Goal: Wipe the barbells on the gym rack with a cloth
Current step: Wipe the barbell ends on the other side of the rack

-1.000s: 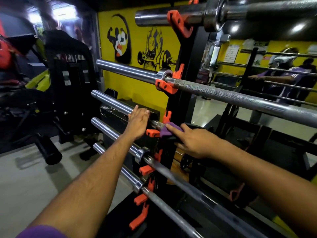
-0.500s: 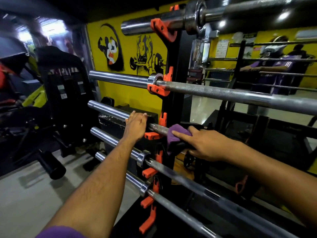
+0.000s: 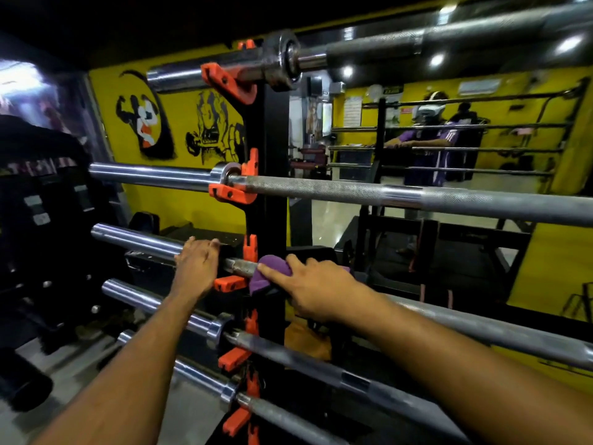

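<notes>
Now wiping third barbell [image 3: 138, 240] on rack [image 3: 271, 220]; long axis runs left-far to right-near. Right hand [image 3: 316, 289] presses purple cloth [image 3: 268, 274] around shaft just right of orange hook [image 3: 231, 282]. Left hand [image 3: 197, 264] steadies sleeve, fingers draped over, left of cloth. Unwiped shaft likely lies rightward, nearer right hand.

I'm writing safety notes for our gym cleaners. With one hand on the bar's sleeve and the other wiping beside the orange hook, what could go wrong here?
1. The right hand works the purple cloth right at the orange hook; fingers or cloth could catch there.
2. The left hand only rests over the third barbell; the bar may roll or slide while wiped.
3. The barbell above sits close, so a raised wrist might knock it.
</notes>
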`<state>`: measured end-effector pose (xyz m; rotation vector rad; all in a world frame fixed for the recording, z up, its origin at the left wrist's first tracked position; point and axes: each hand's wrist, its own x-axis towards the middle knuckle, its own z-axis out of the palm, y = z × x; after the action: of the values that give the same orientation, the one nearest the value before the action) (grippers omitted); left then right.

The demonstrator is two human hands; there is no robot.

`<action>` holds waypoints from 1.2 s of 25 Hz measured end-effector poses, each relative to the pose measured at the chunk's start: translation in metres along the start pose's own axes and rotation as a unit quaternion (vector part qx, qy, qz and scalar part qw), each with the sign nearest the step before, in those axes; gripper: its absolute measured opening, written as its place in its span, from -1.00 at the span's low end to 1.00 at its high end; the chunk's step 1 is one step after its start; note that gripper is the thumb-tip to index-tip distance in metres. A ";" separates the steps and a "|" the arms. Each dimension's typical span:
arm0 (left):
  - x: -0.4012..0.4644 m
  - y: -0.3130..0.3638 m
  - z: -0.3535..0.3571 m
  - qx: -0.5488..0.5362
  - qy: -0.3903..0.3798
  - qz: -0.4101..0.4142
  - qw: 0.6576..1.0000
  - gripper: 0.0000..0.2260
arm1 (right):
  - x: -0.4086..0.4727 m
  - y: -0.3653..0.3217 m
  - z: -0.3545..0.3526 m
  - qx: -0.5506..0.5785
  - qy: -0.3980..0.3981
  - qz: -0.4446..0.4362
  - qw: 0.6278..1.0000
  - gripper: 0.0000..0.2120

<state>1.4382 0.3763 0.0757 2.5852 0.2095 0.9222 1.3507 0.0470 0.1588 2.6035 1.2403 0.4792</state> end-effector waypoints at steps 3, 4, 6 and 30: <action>0.002 0.002 -0.002 0.013 -0.022 -0.009 1.000 -0.16 | 0.047 -0.020 0.004 -0.009 0.000 0.005 1.000 -0.38; 0.001 0.002 -0.002 0.016 -0.030 -0.009 0.999 -0.16 | 0.055 -0.024 0.005 -0.009 -0.006 0.011 1.000 -0.38; 0.002 0.002 -0.004 0.010 -0.031 -0.016 0.999 -0.16 | 0.059 -0.027 0.003 -0.007 -0.005 0.014 1.000 -0.39; -0.014 0.024 -0.019 -0.023 -0.037 -0.017 0.999 -0.27 | 0.034 -0.033 0.005 -0.007 0.082 0.045 0.996 -0.44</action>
<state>1.4160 0.3565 0.0906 2.5603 0.2096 0.8076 1.3492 0.0937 0.1501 2.6620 1.1660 0.7285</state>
